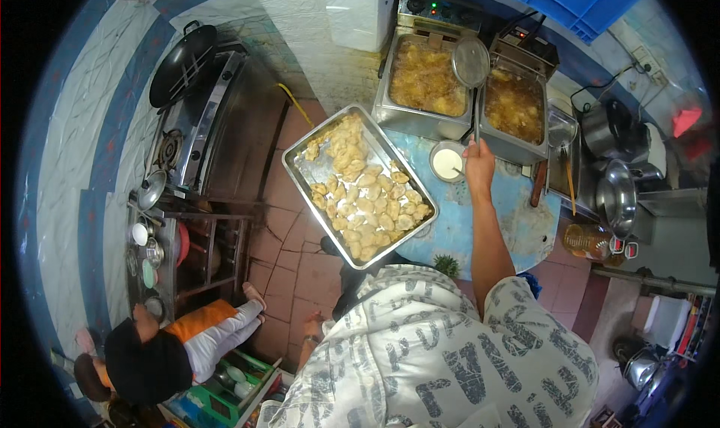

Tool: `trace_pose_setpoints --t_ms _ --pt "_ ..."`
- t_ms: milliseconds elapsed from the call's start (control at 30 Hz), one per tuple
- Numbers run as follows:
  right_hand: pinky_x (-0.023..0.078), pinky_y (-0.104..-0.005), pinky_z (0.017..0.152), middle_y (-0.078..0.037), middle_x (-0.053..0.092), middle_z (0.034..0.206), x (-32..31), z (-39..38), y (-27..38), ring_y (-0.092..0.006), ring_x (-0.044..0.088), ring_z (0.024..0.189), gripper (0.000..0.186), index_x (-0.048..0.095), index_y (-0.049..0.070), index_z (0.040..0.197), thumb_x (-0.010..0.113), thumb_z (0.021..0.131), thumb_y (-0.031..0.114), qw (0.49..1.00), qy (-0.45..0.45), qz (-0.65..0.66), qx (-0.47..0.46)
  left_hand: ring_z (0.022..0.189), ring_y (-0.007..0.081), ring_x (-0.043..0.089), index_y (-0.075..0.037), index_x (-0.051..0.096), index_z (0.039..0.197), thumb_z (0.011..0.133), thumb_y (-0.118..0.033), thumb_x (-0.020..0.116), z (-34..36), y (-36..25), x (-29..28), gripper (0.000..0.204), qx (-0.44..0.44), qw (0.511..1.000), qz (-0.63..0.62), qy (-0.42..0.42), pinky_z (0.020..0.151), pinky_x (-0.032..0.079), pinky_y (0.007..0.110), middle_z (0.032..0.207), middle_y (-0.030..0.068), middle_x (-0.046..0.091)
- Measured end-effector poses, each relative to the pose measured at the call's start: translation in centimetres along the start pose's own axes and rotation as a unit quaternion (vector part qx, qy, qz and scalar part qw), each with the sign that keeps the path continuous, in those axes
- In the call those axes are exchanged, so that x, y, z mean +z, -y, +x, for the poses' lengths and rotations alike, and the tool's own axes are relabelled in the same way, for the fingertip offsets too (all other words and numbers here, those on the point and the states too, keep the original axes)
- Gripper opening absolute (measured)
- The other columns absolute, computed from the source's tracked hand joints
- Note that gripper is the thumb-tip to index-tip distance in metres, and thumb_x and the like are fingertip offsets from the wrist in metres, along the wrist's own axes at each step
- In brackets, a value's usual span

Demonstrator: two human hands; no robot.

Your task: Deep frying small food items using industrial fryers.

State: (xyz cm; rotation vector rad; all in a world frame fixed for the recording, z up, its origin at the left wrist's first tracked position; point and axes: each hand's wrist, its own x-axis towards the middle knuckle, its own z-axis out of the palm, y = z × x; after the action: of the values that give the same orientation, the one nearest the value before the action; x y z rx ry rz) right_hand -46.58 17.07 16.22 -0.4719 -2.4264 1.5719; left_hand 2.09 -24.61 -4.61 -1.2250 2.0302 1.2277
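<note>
My right hand [480, 165] is closed around the handle of a round mesh skimmer [471, 62]. The skimmer's disc hangs over the gap between two deep fryers. Pieces bubble in oil in the left fryer [382, 113] and in the right fryer [525, 152]. Just left of my right hand stands a bowl of white batter [448, 163] with a utensil in it. A metal tray [300, 192] of pale, lumpy battered pieces lies at an angle in front of me. Low beside my body, my left hand [311, 324] looks loosely open, with nothing visible in it.
The fryers stand behind a worn blue tabletop [517, 233]. To the right are a wooden-handled tool [538, 184], a steel bowl [619, 199] and an oil jug [586, 240]. At left are a stove [206, 135] and black wok [182, 64]; another person [214, 338] is at lower left.
</note>
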Motion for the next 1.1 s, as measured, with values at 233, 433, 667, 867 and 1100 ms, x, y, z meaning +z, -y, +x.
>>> trace_pose_setpoints --t_ms 233,433,667,867,1100 --pt "0.047 -0.048 0.076 -0.022 0.066 0.091 1.1 4.9 -2.2 -0.0423 0.061 0.088 0.029 0.063 0.003 0.104 0.047 0.089 0.022 0.976 -0.004 -0.193 -0.098 0.084 0.0264 0.065 -0.002 0.064 0.11 0.096 -0.04 0.048 -0.2 -0.7 0.7 0.044 -0.029 0.981 -0.19 -0.01 0.071 0.053 0.04 0.1 0.0168 0.066" --pt "0.046 -0.0508 0.079 -0.024 0.065 0.094 2.5 6.8 2.3 -0.0427 0.061 0.091 0.025 0.063 0.006 0.101 0.049 0.091 0.024 0.949 0.054 -0.292 -0.103 0.084 0.0256 0.064 -0.002 0.064 0.111 0.097 -0.04 0.046 -2.1 -2.3 0.5 0.044 -0.033 0.994 -0.101 -0.019 0.072 0.053 0.039 0.098 0.0153 0.066" --pt "0.047 -0.0509 0.079 -0.021 0.066 0.096 4.2 9.3 2.7 -0.0425 0.06 0.094 0.024 0.064 0.006 0.102 0.051 0.091 0.023 0.935 0.064 -0.331 -0.107 0.085 0.0246 0.063 -0.003 0.064 0.112 0.098 -0.039 0.044 -3.5 -2.1 0.7 0.044 -0.042 0.991 -0.127 -0.027 0.075 0.052 0.037 0.096 0.0124 0.067" --pt "0.048 -0.0488 0.082 -0.021 0.066 0.1 4.8 9.9 2.8 -0.0408 0.061 0.096 0.03 0.065 0.009 0.113 0.051 0.091 0.024 0.932 0.089 -0.344 -0.07 0.088 0.0237 0.063 -0.003 0.064 0.11 0.098 -0.029 0.044 -2.3 0.6 1.5 0.035 0.01 0.978 -0.206 -0.037 0.077 0.051 0.036 0.098 0.0125 0.067" --pt "0.047 -0.046 0.084 -0.021 0.065 0.106 3.3 8.5 4.1 -0.0391 0.061 0.099 0.032 0.065 0.007 0.114 0.051 0.091 0.024 0.954 0.095 -0.276 -0.076 0.087 0.024 0.063 0.0 0.064 0.108 0.093 -0.022 0.05 -3.2 -2.7 1.8 0.03 -0.102 0.974 -0.199 -0.026 0.076 0.05 0.035 0.096 0.0134 0.067"
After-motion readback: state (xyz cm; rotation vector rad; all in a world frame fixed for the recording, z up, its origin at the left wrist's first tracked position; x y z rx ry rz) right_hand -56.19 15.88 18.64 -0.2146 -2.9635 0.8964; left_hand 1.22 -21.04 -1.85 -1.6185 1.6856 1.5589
